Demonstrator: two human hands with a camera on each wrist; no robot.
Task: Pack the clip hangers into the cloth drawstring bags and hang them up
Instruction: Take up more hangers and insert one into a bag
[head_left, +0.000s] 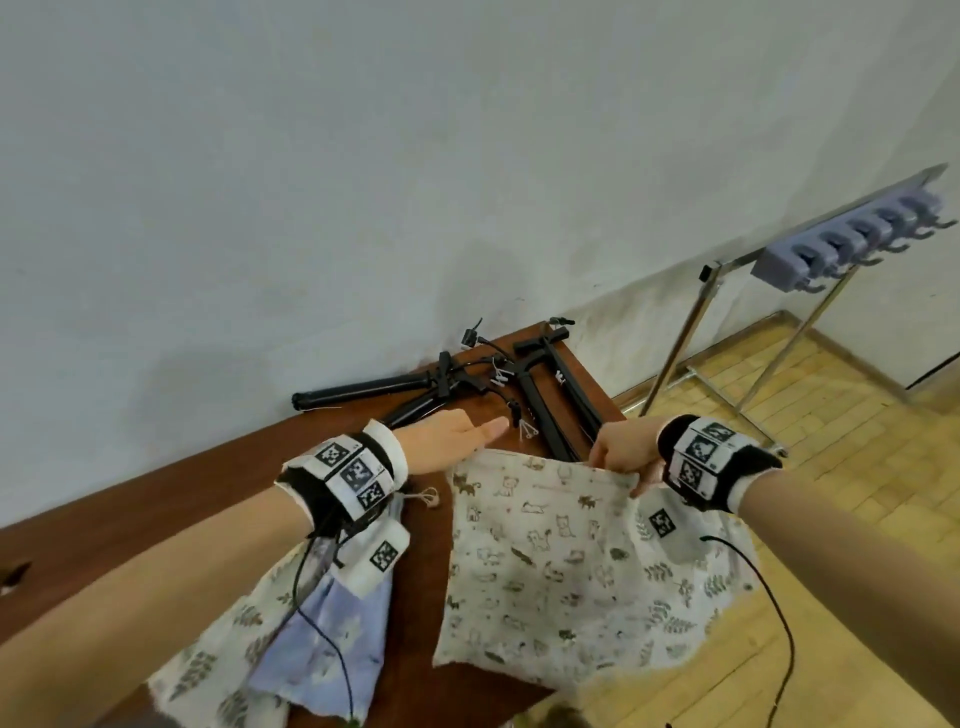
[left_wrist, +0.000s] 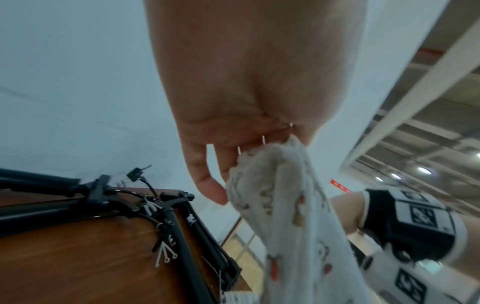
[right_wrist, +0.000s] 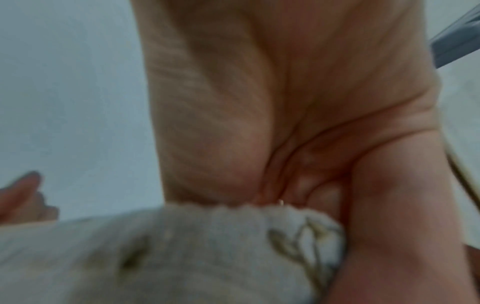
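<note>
Both hands — left hand (head_left: 451, 438) and right hand (head_left: 626, 446) — pinch the cream animal-print cloth drawstring bag (head_left: 550, 566) at its rim, spreading the mouth; next, I judge, one hand must free itself for the black clip hangers (head_left: 550, 395).

Left hand (head_left: 457, 434) fingertips are hidden behind the animal-print drawstring bag (head_left: 540, 566) rim. The right wrist view is blurred, the right hand (right_wrist: 298, 123) showing no clear finger outline. Lower ends of the black clip hangers (head_left: 545, 395) are concealed behind the bag.
</note>
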